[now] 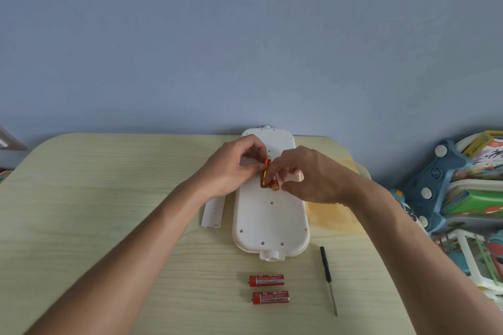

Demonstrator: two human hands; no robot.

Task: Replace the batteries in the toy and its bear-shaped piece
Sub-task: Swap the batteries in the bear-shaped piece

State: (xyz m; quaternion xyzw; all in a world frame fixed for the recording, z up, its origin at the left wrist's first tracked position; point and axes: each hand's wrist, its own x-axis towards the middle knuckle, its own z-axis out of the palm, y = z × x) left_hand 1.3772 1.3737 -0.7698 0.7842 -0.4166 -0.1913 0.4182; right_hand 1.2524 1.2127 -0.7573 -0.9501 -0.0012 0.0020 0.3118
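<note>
— Which step is in hand?

— The toy [269,215] is laid face down at the middle of the desk [109,226]. Orange batteries [268,178] are pinched at its open compartment by the left hand [234,168] and right hand [313,174], each grip closed on them. Whether they are being lifted out or pressed in cannot be told.

— And next?

— Polarity is probably to be matched. Two red batteries [268,288] are laid nearer, a screwdriver [329,280] to their right, the cover [213,209] left of the toy.

— What is hidden?

— The compartment is masked by fingers; no bear-shaped piece is clearly made out.
</note>
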